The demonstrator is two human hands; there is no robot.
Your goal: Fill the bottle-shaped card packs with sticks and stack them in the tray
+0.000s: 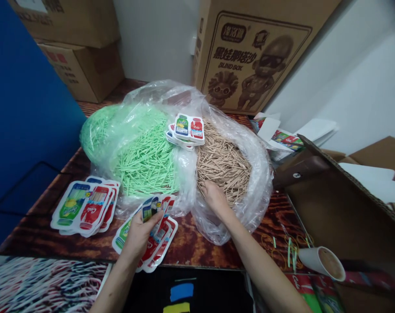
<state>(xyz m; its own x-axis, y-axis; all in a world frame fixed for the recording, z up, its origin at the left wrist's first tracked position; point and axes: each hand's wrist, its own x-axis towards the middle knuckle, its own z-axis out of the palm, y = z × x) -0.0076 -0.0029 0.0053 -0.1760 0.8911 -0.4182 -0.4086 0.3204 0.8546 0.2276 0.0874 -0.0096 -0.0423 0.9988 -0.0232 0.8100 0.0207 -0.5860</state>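
My left hand (137, 237) is closed on a printed bottle-shaped twin pack (156, 209), green on one side and red Cola on the other. More such packs (163, 245) lie fanned out beneath it at the table's front edge. The fingers of my right hand (214, 198) are curled in at the near left edge of a heap of thin brown sticks (226, 163); their tips are partly hidden. To the left of that heap is a pile of light green sticks (148, 156). Both heaps lie in opened clear plastic bags (186, 174).
A stack of twin packs (86, 208) lies at left, a smaller one (189, 128) on the bags. Cardboard boxes (249, 56) stand behind. At right are an open carton (334, 204), a paper cup (321, 262) on its side and rubber bands (272, 245). Striped strands (44, 284) fill the lower left.
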